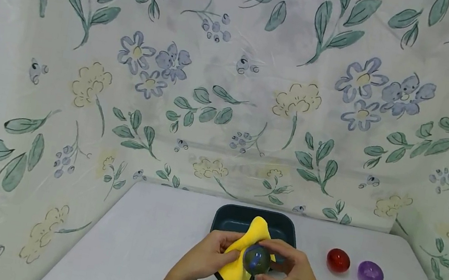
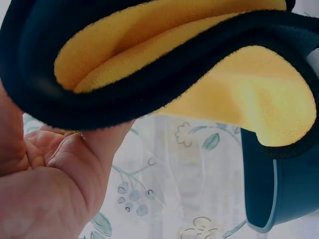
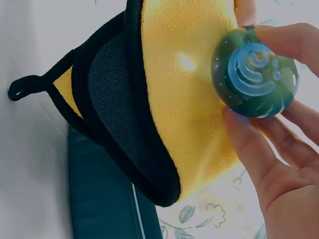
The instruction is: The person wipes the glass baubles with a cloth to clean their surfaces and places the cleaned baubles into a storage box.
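My left hand (image 1: pixel 203 259) grips a yellow cloth with a dark edge (image 1: pixel 235 279), pinched between thumb and fingers. Against the cloth's yellow side, my right hand (image 1: pixel 296 274) holds a shiny glass ball (image 1: pixel 257 260) by its fingertips and thumb. The right wrist view shows this ball (image 3: pixel 244 94) as green and blue, with a pale swirl on it. There the cloth (image 3: pixel 187 99) hangs beside the ball, showing its grey back and a small loop. In the left wrist view, the folded cloth (image 2: pixel 214 99) covers most of the fingers of the left hand (image 2: pixel 60 184).
Behind the hands stands a dark teal tray (image 1: pixel 235 213), partly hidden by the cloth. To the right, a red egg-shaped object (image 1: pixel 338 261) and a purple one (image 1: pixel 370 273) lie on the white table (image 1: pixel 126 241). A flowered curtain (image 1: pixel 209 123) hangs around the table.
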Demonstrator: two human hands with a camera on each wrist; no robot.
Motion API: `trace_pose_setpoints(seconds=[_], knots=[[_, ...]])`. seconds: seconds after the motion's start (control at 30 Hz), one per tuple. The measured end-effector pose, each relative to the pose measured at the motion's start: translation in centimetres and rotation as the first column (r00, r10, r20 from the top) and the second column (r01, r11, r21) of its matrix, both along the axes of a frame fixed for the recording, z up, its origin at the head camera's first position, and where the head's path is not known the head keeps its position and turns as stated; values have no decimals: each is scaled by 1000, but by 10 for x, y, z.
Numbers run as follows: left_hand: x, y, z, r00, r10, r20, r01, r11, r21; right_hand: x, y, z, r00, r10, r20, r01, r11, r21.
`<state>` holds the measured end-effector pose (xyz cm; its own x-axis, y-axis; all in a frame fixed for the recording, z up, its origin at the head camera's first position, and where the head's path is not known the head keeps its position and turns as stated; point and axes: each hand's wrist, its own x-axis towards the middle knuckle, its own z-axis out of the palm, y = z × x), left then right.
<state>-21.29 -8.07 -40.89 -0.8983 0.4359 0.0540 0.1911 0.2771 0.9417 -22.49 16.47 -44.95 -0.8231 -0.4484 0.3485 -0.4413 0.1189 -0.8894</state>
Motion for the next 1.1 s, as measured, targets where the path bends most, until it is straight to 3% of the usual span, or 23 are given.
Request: trace_pose_setpoints(seconds=[0.4, 1.1], knots=[[3, 0, 1, 998, -31, 49, 30, 999, 32, 1, -1, -3, 978, -187, -87, 180, 980, -88], [13, 2, 9, 999, 15, 52, -18, 998, 56, 0, 2, -2, 958, -287, -7, 287, 955, 78]])
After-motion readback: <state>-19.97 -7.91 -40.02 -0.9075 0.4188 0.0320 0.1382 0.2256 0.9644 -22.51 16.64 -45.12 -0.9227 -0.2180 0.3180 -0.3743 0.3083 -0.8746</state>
